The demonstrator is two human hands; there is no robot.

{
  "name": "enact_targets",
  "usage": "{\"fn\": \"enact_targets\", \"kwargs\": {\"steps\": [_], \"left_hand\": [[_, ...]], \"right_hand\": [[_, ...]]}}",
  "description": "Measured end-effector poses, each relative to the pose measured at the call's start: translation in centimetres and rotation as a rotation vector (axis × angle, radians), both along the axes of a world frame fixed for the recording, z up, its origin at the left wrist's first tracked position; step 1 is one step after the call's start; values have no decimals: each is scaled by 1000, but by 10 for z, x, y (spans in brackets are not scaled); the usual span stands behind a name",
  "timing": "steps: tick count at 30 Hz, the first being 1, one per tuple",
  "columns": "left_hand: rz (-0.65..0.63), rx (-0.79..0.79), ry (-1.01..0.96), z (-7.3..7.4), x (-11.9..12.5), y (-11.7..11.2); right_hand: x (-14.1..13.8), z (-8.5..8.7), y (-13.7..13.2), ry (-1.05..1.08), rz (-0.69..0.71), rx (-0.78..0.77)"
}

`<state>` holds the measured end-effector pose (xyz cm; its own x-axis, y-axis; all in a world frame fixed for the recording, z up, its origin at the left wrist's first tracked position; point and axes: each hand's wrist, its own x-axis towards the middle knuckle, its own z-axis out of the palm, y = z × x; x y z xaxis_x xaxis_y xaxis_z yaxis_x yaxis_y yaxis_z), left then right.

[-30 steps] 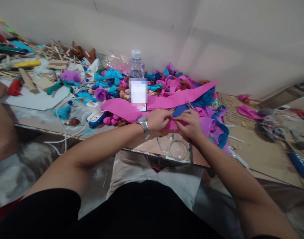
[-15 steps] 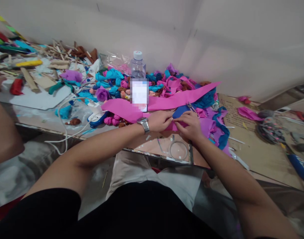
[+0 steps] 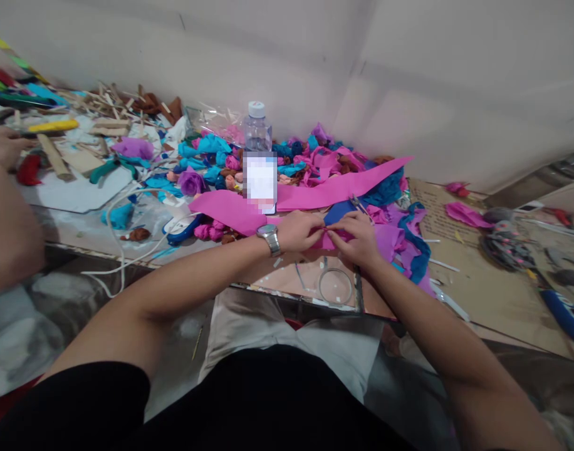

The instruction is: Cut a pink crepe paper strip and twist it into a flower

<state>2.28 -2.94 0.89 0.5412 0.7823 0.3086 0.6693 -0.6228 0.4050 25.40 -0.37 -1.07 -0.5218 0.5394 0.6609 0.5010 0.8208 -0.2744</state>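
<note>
My left hand (image 3: 300, 231), with a metal watch on its wrist, has its fingers closed in a pinch at the table's near side. Tip to tip with it, my right hand (image 3: 355, 235) pinches too. Pink crepe paper (image 3: 325, 240) shows between and below the fingertips, and both hands grip its edge; the exact spot is small and partly hidden. Just beyond the fingers lie a blue piece (image 3: 338, 212) and a long pink crepe strip (image 3: 343, 186). Pliers or scissors (image 3: 357, 203), partly covered, rest by my right knuckles.
A propped phone (image 3: 261, 181) and a clear bottle (image 3: 257, 128) stand behind. Crumpled paper flowers (image 3: 192, 180) spread around them. A white cable (image 3: 123, 250) hangs off the edge at left. A roll of tape (image 3: 334, 286) lies in front. A co-worker's arm (image 3: 9, 219) is at far left.
The whole view has shifted slightly. My hands stay pinched together at nearly the same spot, with small finger movement. The co-worker's hand at left has moved further into view.
</note>
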Motion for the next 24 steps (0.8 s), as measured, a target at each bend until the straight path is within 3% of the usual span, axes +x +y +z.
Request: {"fn": "enact_targets", "kwargs": {"steps": [12,24], "left_hand": [[45,-52,-49,-2,-1,0],[79,-74,-37,2,-2,-1]], "right_hand": [[-2,-2,0,9,48,33],[-4,0,-2,35,12,-18]]}}
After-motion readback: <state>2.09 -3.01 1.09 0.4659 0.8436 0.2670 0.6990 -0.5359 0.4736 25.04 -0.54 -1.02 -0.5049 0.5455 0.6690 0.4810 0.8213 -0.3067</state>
